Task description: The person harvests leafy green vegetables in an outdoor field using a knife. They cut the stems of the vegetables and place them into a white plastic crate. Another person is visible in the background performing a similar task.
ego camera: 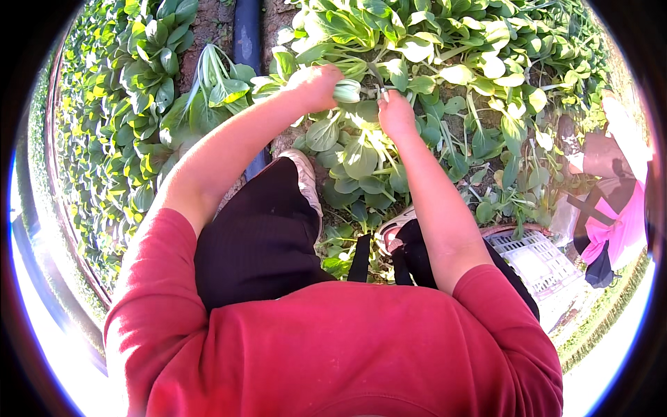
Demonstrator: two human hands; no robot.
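My left hand is closed around a head of leafy green, which looks like bok choy. Its pale stem base sticks out to the right of my fist, with leaves on the other side. Just to the right, my right hand grips the handle of a small curved blade, probably a sickle. The blade points up and away among the plants, near the stem base but apart from it. Standing greens fill the ground below and between my two hands.
A dark pipe runs along the soil. Left of my left hand, a bunch of greens lies beside it. Dense leafy rows grow at the left. To the right are a white plastic crate and another person in pink and dark clothing.
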